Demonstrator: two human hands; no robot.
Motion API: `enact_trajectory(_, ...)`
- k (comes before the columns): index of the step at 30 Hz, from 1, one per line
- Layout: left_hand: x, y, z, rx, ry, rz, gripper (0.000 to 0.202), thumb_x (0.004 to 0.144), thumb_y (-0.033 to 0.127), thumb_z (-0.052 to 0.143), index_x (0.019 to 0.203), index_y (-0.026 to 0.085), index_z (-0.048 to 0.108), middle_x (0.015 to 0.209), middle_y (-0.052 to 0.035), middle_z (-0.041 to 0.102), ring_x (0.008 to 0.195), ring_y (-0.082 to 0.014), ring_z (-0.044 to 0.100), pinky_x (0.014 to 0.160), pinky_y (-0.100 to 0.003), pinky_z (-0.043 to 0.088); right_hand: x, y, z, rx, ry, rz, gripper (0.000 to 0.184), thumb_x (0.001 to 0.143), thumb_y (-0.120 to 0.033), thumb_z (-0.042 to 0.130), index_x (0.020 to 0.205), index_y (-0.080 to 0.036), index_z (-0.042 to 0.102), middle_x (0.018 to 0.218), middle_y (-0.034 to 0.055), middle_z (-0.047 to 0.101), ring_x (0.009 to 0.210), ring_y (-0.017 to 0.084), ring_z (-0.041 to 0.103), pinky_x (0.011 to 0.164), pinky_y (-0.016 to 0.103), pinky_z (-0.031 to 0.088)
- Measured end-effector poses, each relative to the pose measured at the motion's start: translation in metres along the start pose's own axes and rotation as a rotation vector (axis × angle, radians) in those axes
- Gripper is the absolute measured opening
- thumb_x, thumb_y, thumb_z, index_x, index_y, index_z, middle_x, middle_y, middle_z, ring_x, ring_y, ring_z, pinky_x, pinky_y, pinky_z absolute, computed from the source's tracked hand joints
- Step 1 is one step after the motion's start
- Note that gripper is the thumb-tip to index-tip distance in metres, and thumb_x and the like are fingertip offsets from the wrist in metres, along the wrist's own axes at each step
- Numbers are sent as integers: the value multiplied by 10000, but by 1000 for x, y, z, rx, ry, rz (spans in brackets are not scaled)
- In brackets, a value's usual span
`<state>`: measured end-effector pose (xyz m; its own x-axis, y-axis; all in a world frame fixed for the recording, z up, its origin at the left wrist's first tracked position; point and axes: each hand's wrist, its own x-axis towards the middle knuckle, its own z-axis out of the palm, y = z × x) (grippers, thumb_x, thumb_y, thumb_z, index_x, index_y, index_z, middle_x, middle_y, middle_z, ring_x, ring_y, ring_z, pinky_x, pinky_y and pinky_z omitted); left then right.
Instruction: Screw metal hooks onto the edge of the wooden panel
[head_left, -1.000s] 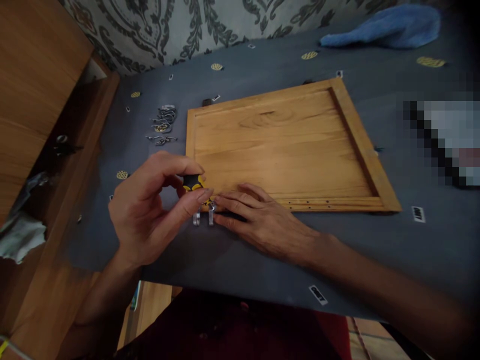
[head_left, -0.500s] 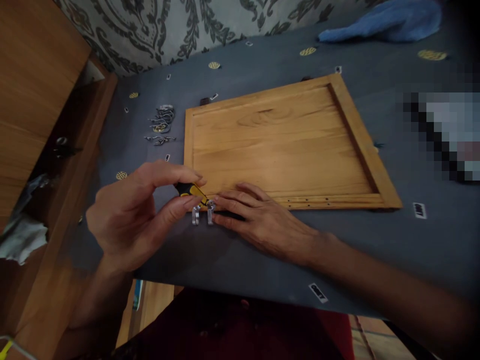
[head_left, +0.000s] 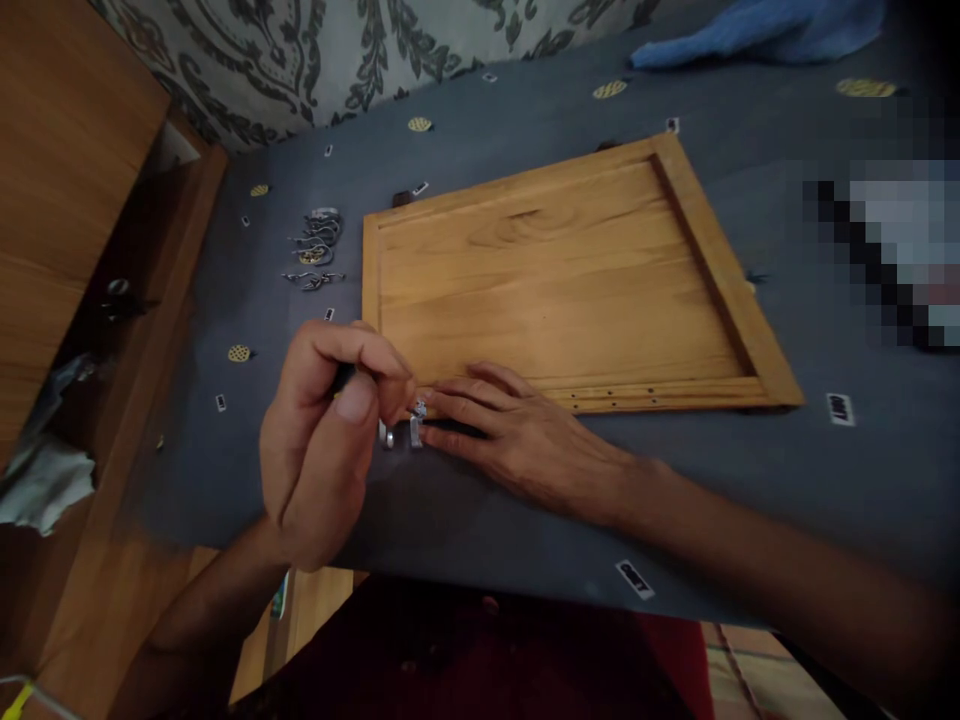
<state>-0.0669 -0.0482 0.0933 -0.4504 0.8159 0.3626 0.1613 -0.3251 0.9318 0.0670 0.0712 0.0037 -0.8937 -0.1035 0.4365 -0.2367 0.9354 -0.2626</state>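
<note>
My left hand [head_left: 322, 430] is closed around a small screwdriver [head_left: 344, 378], whose handle is mostly hidden by my fingers. Its thin tip reaches a shiny metal fitting [head_left: 417, 428] at the near left edge of the framed wooden panel [head_left: 540, 290]. A second shiny metal piece [head_left: 386, 436] is just left of that fitting, partly behind my fingers. My right hand [head_left: 517, 435] lies with fingers spread over the panel's near edge, fingertips against the fitting. Several small dark holes run along the near rail to the right of this hand.
Several metal hooks or fittings [head_left: 319, 240] lie on the grey cloth left of the panel. A blue cloth [head_left: 772, 35] rests at the back right. Along the left stands a wooden cabinet [head_left: 82, 150] with an open shelf. A pixelated patch covers the far right.
My left hand has rolled over and shifted right, so the screwdriver's yellow and black handle is now mostly covered. My right hand stays in place. The view has shifted slightly.
</note>
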Motion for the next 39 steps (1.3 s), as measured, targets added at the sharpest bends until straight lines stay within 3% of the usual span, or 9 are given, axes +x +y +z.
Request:
enact_trajectory(3,3,-4,6,-27,44,6,258,934,391,571,795,174,584,594,26,430,491,-91,365,471,-275,319,-1,0,1,2,-10,5,270,979,-184,507,1211,-211,643,1330,73,620,1252,247,527,1090,524,383)
enact_trajectory(6,5,-6,9,-11,70,12,352,899,465,604,687,185,572,561,13,463,437,-94,362,425,-291,258,0,0,1,-5,-17,7,270,981,-193,511,1216,-218,640,1322,76,623,1246,240,531,1087,522,388)
enact_trajectory(8,6,-7,11,-12,65,12,325,889,448,622,689,195,586,537,18,454,401,-94,348,402,-295,255,0,0,0,-12,-18,9,267,982,-197,510,1214,-221,641,1319,76,624,1240,236,535,1086,519,391)
enact_trajectory(14,11,-5,16,-140,44,13,131,936,276,558,838,212,618,462,79,253,334,-65,191,357,-247,217,2,-1,-2,-12,12,-4,246,985,-192,501,1174,-207,657,1278,66,648,1210,233,550,1064,493,414)
enact_trajectory(20,15,-7,16,-219,13,51,128,929,209,547,845,166,633,464,77,276,342,-53,209,348,-221,240,2,1,0,-16,31,-3,248,989,-199,493,1170,-209,662,1281,63,647,1199,237,555,1057,493,420)
enact_trajectory(25,16,-6,14,-188,42,-10,159,913,130,506,821,195,618,456,81,257,345,-55,193,354,-207,245,1,1,1,-19,30,-10,246,985,-197,502,1173,-209,660,1290,63,642,1210,238,548,1064,488,408)
enact_trajectory(33,13,-8,10,-167,-16,-27,91,930,286,579,912,204,613,493,94,203,356,-53,214,382,-211,259,2,0,-1,-25,32,-13,237,984,-202,508,1164,-212,661,1280,64,647,1201,230,547,1056,481,408)
enact_trajectory(37,23,-3,2,-234,-32,19,139,951,220,515,902,177,638,469,89,232,349,-41,203,362,-190,266,2,1,0,-15,25,-10,245,978,-190,515,1180,-214,651,1283,56,645,1212,230,539,1054,469,408)
enact_trajectory(39,28,1,-3,-231,21,56,234,972,176,422,869,168,633,455,87,216,332,-37,181,339,-166,273,2,1,1,-8,21,-10,244,977,-184,515,1176,-213,652,1275,60,649,1220,229,532,1052,468,407)
